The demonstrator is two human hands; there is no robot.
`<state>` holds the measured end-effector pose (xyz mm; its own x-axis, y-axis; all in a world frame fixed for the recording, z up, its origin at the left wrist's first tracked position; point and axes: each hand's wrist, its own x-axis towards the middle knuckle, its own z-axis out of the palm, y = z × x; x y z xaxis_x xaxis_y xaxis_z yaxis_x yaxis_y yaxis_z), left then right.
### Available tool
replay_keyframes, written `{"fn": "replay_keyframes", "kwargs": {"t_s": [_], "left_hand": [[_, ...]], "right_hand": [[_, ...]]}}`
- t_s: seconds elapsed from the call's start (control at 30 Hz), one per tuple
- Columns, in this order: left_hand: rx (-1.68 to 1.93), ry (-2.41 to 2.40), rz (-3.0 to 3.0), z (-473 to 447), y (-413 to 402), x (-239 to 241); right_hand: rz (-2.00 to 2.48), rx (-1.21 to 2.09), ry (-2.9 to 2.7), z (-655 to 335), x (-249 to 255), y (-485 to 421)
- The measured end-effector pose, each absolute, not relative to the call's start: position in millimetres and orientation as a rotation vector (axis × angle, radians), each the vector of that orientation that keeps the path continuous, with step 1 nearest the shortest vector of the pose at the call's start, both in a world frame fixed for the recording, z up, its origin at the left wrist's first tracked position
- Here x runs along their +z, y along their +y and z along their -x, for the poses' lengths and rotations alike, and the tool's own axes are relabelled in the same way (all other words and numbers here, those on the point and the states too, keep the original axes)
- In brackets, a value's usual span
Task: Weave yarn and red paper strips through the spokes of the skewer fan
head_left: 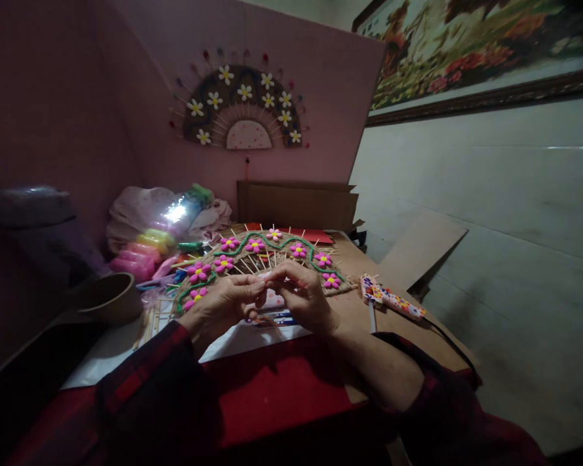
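Observation:
A fan-shaped craft piece (272,255) of woven straw and thin sticks lies on the table, with pink flowers and a wavy green line along its arc. My left hand (223,304) and my right hand (301,294) meet just in front of it, fingertips pinched together over a small pale bit that I cannot make out. Both sleeves are dark red plaid. Under the hands lie coloured pens or sticks (272,318) on white paper (126,353).
A finished fan with white flowers (243,107) hangs on the pink board. Bags of coloured clay (148,246) and a round brown bowl (109,298) sit at left. A patterned glue gun (391,299) with its cord lies at right. Cardboard sheets (296,204) stand behind.

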<state>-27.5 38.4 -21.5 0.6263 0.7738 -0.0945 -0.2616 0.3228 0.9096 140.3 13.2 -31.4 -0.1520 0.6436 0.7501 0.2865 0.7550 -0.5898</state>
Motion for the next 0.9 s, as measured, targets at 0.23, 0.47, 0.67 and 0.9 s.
{"fn": "replay_keyframes", "kwargs": {"t_s": [0.23,0.47,0.67,0.9], "left_hand": [[0.764,0.572,-1.133,25,34,-18],[0.634,0.606,-1.249,29,33,-12],[0.581,0.564,-1.264,31,33,-12],[0.548,0.550,-1.304,34,35,-14]], "right_hand": [[0.792,0.428,-1.709,-140,-30,10],[0.662,0.760,-1.662,-141,-26,9],[0.538,1.048,-1.624,-142,-22,9],[0.490,1.087,-1.590,-140,-20,8]]}}
